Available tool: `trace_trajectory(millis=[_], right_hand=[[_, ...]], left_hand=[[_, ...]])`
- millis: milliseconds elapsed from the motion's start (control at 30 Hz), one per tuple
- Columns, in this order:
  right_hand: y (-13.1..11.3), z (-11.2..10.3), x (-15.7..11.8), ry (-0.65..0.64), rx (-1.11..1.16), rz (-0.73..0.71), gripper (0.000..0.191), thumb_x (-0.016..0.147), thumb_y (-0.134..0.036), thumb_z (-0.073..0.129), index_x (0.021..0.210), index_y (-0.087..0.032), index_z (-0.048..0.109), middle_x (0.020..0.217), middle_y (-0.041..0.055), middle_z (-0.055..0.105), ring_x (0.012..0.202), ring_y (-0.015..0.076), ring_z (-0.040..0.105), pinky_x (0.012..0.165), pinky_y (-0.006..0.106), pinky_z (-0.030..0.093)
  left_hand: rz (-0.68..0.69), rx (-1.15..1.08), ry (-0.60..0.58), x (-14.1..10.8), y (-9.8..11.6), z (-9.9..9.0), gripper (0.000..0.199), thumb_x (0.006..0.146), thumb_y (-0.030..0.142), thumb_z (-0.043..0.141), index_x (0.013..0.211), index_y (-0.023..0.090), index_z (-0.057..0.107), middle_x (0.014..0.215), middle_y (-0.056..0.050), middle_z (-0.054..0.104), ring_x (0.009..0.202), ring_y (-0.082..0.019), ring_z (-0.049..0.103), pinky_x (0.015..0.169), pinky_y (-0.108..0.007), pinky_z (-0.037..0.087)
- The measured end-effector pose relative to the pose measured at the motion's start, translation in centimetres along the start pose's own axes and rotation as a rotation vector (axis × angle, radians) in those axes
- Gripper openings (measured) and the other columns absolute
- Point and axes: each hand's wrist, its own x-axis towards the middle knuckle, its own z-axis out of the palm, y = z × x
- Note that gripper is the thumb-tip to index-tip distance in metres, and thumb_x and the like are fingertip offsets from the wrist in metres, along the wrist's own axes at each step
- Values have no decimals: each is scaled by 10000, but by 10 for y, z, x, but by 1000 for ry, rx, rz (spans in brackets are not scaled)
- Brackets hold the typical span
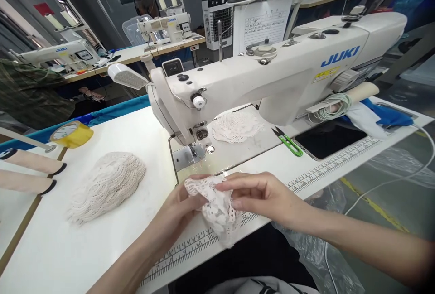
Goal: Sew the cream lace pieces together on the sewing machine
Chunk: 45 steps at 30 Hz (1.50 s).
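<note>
Between my two hands, a crumpled piece of white lace (219, 212) hangs over the table's front edge, just in front of the sewing machine (238, 76). My left hand (183, 205) is closed on its left side, thumb on top. From the right, my right hand (258, 194) pinches the lace between thumb and fingers. The machine's needle area (199, 149) lies right behind the lace. A stack of lace pieces (108, 185) sits to the left on the white tabletop. Another lace pile (238, 126) rests on the machine bed under the arm.
Green thread snips (288, 142) and a black phone (331, 137) lie to the right. A ruler strip (190, 244) runs along the front edge. Yellow tape (72, 134) and thread cones (30, 171) are at left. Behind, a person in a plaid sleeve (30, 88) sits near another machine.
</note>
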Motion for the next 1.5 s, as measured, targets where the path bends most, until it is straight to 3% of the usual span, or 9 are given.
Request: trace_trajectory(millis=[167, 267, 400, 500, 600, 700, 900, 1100, 1500], right_hand=[[0, 3, -17, -213, -251, 233, 393, 864, -328, 657, 1251, -259, 657, 1139, 75, 667, 878, 169, 686, 793, 298, 544], [-8, 2, -10, -327, -478, 363, 336, 917, -413, 570, 1144, -213, 717, 919, 65, 722, 711, 159, 681, 654, 281, 539], [-13, -1, 35, -64, -606, 210, 495, 868, -445, 623, 1310, -226, 583, 1010, 74, 695, 669, 140, 636, 560, 265, 500], [-14, -3, 78, -215, -491, 253, 687, 791, -390, 709, 1397, -200, 446, 1008, 77, 677, 597, 123, 613, 486, 252, 474], [-14, -6, 108, -437, -453, 347, 525, 752, -411, 746, 1175, -154, 574, 852, 37, 674, 505, 97, 565, 421, 231, 395], [-11, -7, 120, -432, -498, 334, 242, 797, -376, 697, 903, -175, 613, 584, -37, 602, 503, 109, 567, 481, 236, 433], [6, -1, 109, -210, -570, 65, 113, 885, -301, 569, 838, -203, 600, 678, -15, 662, 618, 128, 644, 581, 250, 511], [20, -1, 98, -111, -935, -452, 107, 932, -189, 497, 1023, -197, 553, 658, -44, 616, 553, 101, 569, 507, 224, 427], [22, -1, 99, -171, -1133, -741, 192, 925, -98, 456, 1078, -184, 532, 664, -49, 603, 527, 88, 530, 473, 215, 398]], left_hand=[[-18, 283, 275, -15, 10, -22, 508, 884, 464, 588, 1347, 287, 474, 980, -43, 688, 810, -209, 678, 651, -307, 546], [59, 642, 199, -9, 16, -30, 378, 906, 428, 555, 1256, 287, 551, 997, -22, 680, 755, -185, 648, 596, -275, 493], [238, 820, 106, 1, 17, -36, 352, 893, 300, 573, 1242, 277, 540, 1239, -33, 630, 985, -205, 637, 786, -304, 508], [313, 810, 63, 2, 20, -39, 394, 866, 235, 598, 1246, 269, 500, 1276, -47, 609, 1074, -212, 627, 852, -323, 511], [349, 785, 23, 0, 26, -41, 429, 854, 197, 605, 1253, 260, 461, 1284, -68, 597, 1169, -216, 592, 938, -343, 490], [339, 802, 102, 2, 27, -42, 452, 830, 270, 676, 1220, 247, 450, 1168, -63, 642, 1085, -208, 627, 855, -317, 508], [462, 1047, 455, 14, 2, -39, 149, 895, 276, 599, 925, 224, 462, 591, 92, 517, 470, -85, 460, 463, -204, 320], [823, 1237, 582, 17, -15, -43, 155, 823, 63, 474, 800, 211, 436, 557, 78, 499, 478, -80, 443, 492, -187, 358], [935, 1238, 572, 17, -18, -44, 127, 897, 124, 488, 809, 207, 449, 565, 85, 522, 441, -73, 368, 496, -204, 379]])
